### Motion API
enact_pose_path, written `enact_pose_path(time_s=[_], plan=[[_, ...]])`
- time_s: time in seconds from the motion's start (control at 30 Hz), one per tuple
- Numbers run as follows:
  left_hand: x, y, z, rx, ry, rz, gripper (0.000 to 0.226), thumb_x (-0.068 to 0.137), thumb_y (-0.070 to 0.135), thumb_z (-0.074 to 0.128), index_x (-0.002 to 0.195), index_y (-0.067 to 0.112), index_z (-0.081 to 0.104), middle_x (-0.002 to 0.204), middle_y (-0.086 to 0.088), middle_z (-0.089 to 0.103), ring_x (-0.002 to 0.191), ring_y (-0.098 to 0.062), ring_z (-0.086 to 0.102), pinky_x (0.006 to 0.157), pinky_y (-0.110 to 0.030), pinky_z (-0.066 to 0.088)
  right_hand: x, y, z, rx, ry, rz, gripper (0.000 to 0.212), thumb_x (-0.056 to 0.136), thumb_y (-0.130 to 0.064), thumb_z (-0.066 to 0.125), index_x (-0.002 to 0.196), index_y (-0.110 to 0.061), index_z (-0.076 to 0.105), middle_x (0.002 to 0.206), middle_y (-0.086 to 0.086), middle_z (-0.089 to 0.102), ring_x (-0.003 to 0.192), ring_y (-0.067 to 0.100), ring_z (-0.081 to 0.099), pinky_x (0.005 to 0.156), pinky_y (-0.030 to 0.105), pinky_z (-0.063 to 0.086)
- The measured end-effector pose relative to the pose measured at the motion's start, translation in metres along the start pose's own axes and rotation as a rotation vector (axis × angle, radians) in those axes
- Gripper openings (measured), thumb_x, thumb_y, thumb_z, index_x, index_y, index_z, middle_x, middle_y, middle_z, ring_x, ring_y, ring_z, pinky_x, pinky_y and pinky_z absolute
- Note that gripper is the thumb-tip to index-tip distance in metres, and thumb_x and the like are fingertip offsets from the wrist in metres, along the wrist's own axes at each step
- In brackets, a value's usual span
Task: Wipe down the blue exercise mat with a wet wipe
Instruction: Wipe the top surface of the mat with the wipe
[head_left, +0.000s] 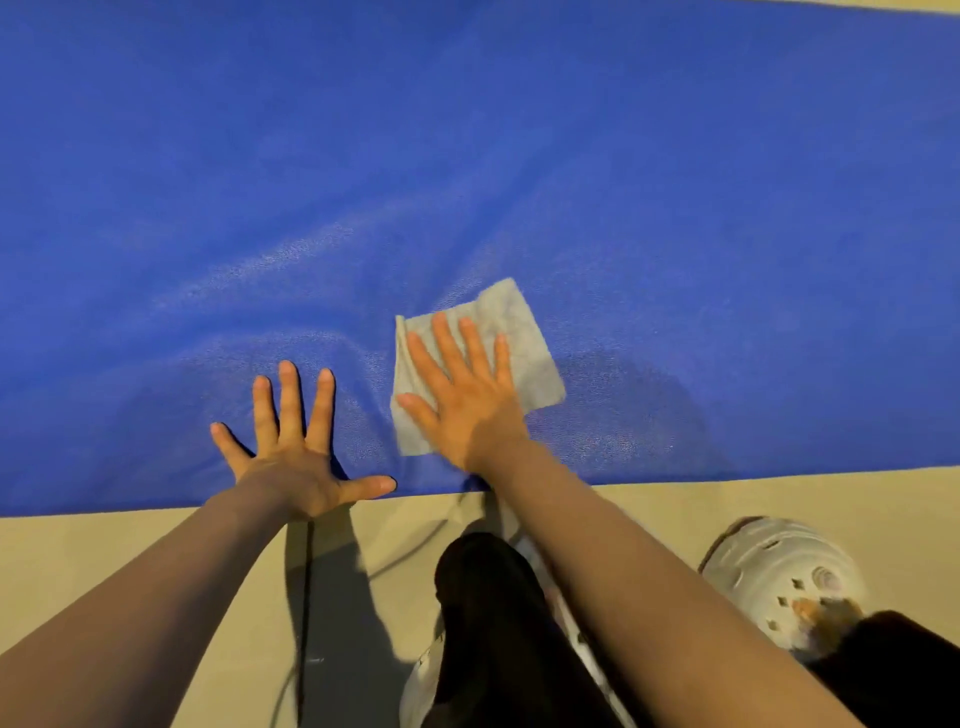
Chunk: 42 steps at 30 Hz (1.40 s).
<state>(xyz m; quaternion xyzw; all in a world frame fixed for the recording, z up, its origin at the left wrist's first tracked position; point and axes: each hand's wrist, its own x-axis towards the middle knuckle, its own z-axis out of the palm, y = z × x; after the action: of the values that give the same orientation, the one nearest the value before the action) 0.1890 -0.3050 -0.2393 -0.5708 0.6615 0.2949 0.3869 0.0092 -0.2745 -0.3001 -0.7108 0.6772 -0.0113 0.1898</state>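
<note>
The wipe (483, 358) is being pressed flat-fingered by the right hand (462, 400) near the mat (467, 156) edge; the left hand (291, 447) is being spread flat; most is seemingly being left unwiped.

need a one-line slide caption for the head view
Right hand presses a wet wipe flat on the blue exercise mat while the left hand braces the mat's near edge.

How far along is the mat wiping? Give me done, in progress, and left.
Done: the near strip of the blue mat around the hands shows a damp sheen, so it looks wiped. In hand: the right hand presses the wet wipe flat on the mat near its near edge, while the left hand braces it, fingers spread. Left: the far expanse looks matte, apparently untouched.
</note>
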Motion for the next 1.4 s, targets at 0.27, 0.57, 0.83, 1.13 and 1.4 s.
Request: enact_pose_path(time_s=[0.27,0.57,0.83,1.13,1.4], plan=[[0.002,-0.002,0.002,0.006,-0.025,0.027,0.143,0.034,0.099,0.037,0.120,0.034,-0.057,0.118,0.002,-0.070,0.132,-0.031,-0.049,0.109,-0.070,-0.012,-0.100,0.180,-0.038,0.077,0.116,0.907,0.093,0.079,-0.078,0.011,0.157,-0.028,0.007,0.165,0.005,0.000,0.151,0.026,-0.001,0.118,0.056,0.000],[0.002,-0.001,-0.001,0.016,-0.029,0.008,0.157,0.041,0.092,0.064,0.121,0.033,-0.057,0.117,0.000,-0.070,0.129,-0.033,-0.051,0.109,-0.070,-0.010,-0.023,-0.027,0.021,-0.067,0.143,0.289,0.067,0.094,-0.055,0.020,0.151,-0.025,0.033,0.159,0.012,0.026,0.146,0.039,0.023,0.113,0.063,0.005],[-0.004,-0.005,0.000,-0.094,0.010,0.037,0.141,0.039,0.098,0.043,0.127,0.040,-0.051,0.120,0.009,-0.066,0.130,-0.024,-0.050,0.110,-0.067,-0.014,-0.047,0.077,-0.007,-0.041,0.098,0.251,0.076,0.087,-0.070,0.025,0.151,-0.030,0.034,0.160,0.001,0.026,0.147,0.027,0.026,0.114,0.046,0.007],[-0.006,0.032,0.017,-0.314,0.200,0.019,0.136,0.048,0.097,0.033,0.150,0.032,-0.028,0.154,-0.006,-0.041,0.144,-0.029,-0.035,0.110,-0.067,-0.013,-0.099,0.105,-0.020,0.221,0.067,1.126,0.081,0.096,-0.065,0.027,0.158,-0.019,0.002,0.163,0.015,-0.008,0.149,0.036,-0.008,0.114,0.064,-0.001],[-0.001,0.027,0.010,-0.212,0.087,0.017,0.152,0.049,0.086,0.068,0.130,0.034,-0.050,0.134,-0.004,-0.061,0.137,-0.033,-0.044,0.110,-0.070,-0.007,-0.041,-0.036,-0.007,0.312,-0.196,0.423,0.058,0.101,-0.052,0.006,0.155,-0.034,-0.006,0.162,-0.003,-0.021,0.148,0.024,-0.022,0.113,0.057,-0.018]])
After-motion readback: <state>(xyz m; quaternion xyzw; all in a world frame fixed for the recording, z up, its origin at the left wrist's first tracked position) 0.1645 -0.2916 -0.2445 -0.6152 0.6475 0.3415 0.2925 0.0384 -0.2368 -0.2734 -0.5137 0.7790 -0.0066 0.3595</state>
